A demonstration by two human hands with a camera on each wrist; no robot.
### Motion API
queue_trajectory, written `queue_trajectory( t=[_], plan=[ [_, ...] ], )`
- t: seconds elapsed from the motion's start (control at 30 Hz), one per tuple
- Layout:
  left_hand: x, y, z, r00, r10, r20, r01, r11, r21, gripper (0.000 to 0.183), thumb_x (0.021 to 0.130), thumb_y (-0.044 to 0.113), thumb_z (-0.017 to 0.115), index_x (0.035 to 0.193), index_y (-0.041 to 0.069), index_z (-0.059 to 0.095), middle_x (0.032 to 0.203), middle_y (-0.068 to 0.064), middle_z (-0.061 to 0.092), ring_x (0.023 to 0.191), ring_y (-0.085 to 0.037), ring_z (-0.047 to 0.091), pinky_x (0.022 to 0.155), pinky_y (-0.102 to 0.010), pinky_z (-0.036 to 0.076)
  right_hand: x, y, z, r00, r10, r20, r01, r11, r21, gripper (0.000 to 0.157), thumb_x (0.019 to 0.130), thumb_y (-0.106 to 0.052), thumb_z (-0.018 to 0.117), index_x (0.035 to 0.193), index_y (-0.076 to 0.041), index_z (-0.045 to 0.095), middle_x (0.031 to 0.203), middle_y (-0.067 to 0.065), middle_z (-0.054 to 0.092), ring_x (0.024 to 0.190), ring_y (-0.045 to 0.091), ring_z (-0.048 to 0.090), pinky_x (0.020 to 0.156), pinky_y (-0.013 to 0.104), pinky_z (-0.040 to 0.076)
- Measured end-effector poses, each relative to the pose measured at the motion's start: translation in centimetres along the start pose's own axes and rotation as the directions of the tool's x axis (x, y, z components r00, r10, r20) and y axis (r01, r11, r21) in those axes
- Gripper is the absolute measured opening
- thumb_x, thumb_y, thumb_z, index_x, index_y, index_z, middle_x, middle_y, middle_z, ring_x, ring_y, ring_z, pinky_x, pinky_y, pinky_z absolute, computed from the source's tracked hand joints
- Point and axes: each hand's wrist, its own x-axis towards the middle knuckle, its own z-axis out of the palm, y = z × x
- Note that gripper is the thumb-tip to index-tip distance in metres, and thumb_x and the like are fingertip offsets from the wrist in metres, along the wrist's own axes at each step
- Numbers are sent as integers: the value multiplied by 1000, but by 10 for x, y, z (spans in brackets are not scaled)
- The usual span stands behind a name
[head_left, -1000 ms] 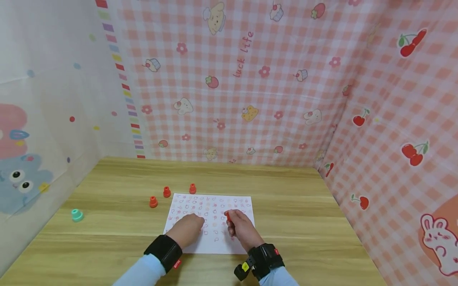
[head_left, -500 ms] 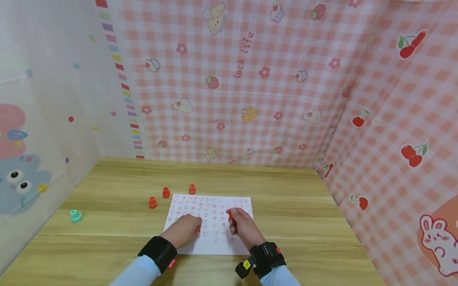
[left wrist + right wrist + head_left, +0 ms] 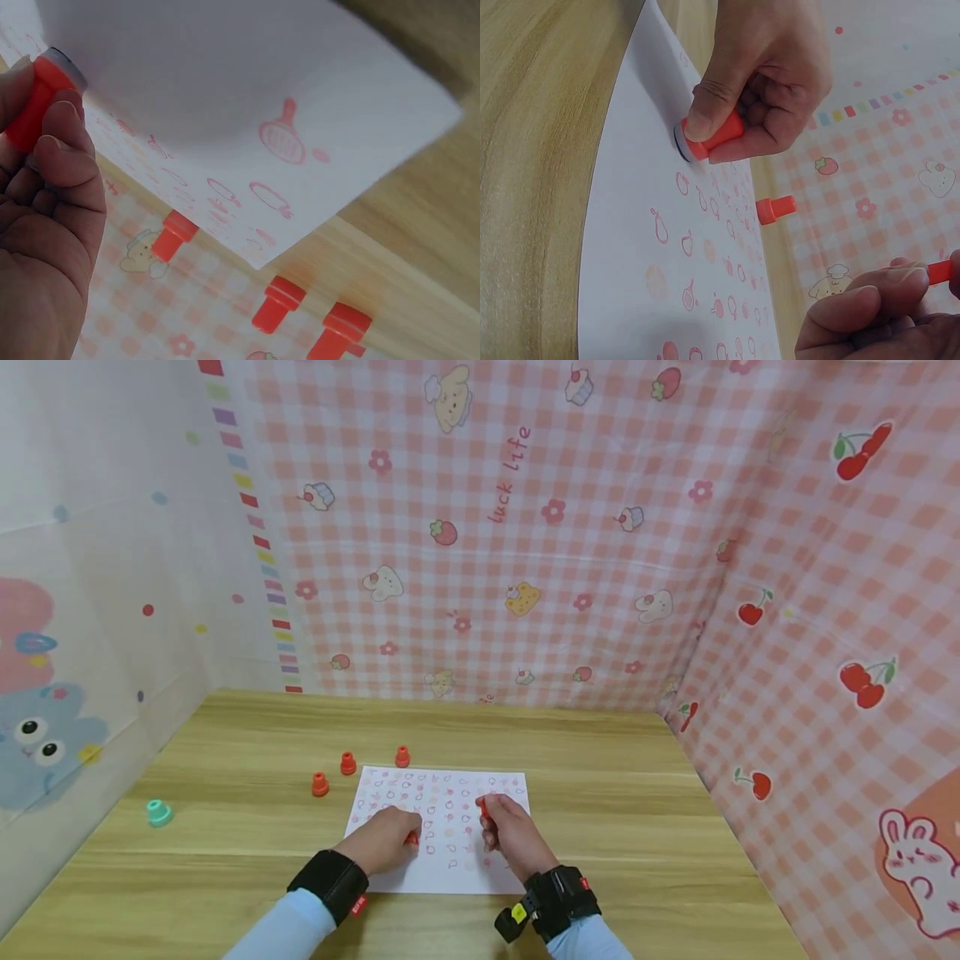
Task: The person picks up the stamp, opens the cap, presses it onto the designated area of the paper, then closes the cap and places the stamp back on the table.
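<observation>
My left hand (image 3: 385, 838) grips a red stamp (image 3: 46, 97) over the left part of a white paper sheet (image 3: 442, 878). The stamp's pale, dark-edged base faces the paper in the left wrist view; whether it touches is hard to tell. Rows of small pinkish-red printed shapes, some like pears and rackets, cover much of the sheet. Above the sheet's right side, my right hand (image 3: 517, 833) holds another red stamp (image 3: 483, 808) between thumb and fingers. Part of that stamp shows in the right wrist view, at the lower right.
Several red stamps stand beyond the sheet: one (image 3: 402, 757) at its far edge, another (image 3: 348, 763) to the left, a third (image 3: 320, 784) nearer. A turquoise stamp (image 3: 159, 812) stands farther left on the wooden table (image 3: 637, 827). Patterned cloth (image 3: 480, 568) hangs around the table.
My left hand has shifted slightly left and toward me over the sheet, its red stamp coming into sight. My right hand has barely moved and still holds its stamp.
</observation>
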Motion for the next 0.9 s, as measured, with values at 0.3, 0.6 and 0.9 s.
queue_trajectory(
  t=[0.3, 0.6, 0.9],
  plan=[
    [4, 8, -5, 1000, 17, -8, -16, 998, 67, 11, 84, 2, 73, 84, 9, 64, 70, 1, 51, 73, -20, 48, 74, -37, 43, -1, -3, 3, 1000, -6, 3, 6, 1000, -3, 39, 107, -37, 42, 125, -4, 53, 90, 4, 46, 78, 18, 47, 71, 29, 40],
    [1, 15, 1, 999, -47, 6, 46, 986, 160, 11, 92, 4, 67, 102, 6, 69, 79, -3, 63, 73, -18, 54, 83, -40, 52, -4, -2, 2, 1000, -21, 3, 21, 1000, 1, 37, 108, -35, 40, 122, -3, 53, 88, 4, 45, 76, 18, 46, 71, 29, 39],
    [0, 7, 3, 999, 4, -36, -1, 996, 90, 9, 87, 3, 72, 92, 8, 66, 75, 1, 58, 71, -18, 50, 75, -38, 48, -2, 1, -2, 999, -41, 9, 41, 999, 26, 36, 107, -34, 42, 119, -2, 54, 85, 3, 45, 72, 17, 45, 69, 28, 39]
  ],
)
